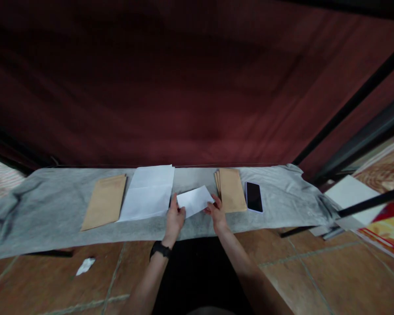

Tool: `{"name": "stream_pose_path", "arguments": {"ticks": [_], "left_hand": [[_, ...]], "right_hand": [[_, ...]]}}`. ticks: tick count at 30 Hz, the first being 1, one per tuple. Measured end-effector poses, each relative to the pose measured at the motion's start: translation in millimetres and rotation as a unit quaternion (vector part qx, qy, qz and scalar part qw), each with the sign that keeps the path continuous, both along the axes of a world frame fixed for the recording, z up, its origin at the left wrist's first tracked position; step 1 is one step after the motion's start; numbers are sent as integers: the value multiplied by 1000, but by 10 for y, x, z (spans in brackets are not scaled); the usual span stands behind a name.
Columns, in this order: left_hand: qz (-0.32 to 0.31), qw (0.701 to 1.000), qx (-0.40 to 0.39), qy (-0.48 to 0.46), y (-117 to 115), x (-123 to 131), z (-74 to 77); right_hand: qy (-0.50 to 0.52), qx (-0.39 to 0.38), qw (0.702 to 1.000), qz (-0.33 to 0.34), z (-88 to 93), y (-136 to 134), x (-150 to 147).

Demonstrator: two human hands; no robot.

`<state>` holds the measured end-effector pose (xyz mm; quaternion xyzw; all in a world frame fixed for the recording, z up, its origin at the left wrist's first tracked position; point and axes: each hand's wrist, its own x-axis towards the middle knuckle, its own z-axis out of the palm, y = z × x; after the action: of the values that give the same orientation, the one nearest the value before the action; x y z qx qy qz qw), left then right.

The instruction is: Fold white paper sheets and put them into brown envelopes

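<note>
A folded white paper lies tilted on the grey cloth at the middle of the table. My left hand grips its left lower edge with fingers closed; a black watch is on that wrist. My right hand pinches the paper's right edge. Just left of the hands lies a stack of white sheets. To the right is a pile of brown envelopes.
A single brown envelope lies further left on the cloth. A black phone rests right of the envelope pile. A paper scrap is on the tiled floor. A dark red curtain hangs behind; white board and colourful prints sit at right.
</note>
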<state>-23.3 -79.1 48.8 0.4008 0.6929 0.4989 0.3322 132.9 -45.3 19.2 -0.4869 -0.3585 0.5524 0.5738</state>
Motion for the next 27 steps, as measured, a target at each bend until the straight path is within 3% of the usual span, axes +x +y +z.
{"name": "stream_pose_path", "arguments": {"ticks": [3,6,9,12,14,17,22,27], "left_hand": [[-46,983,-29,175,35,-112,-21],[-103,961,-53,249,82,-139,-69],[-144,946,-39,287,121,-144,-116],[-144,942,-14,303,134,-153,-136],[-117,940,9,320,124,-125,-148],[-100,920,55,375,88,20,-204],[-229,873,62,426,8,307,-381],[-261,843,42,468,-83,209,-434]], "right_hand": [[-164,68,984,-17,-93,11,152],[-295,156,943,9,-117,-40,217],[-449,239,856,88,-128,-107,206],[-597,268,743,140,-166,-158,181],[-644,259,705,148,-201,-180,172],[-664,248,689,152,-245,-195,166],[-675,248,675,164,-266,-213,176],[-679,260,669,156,-284,-281,280]]}}
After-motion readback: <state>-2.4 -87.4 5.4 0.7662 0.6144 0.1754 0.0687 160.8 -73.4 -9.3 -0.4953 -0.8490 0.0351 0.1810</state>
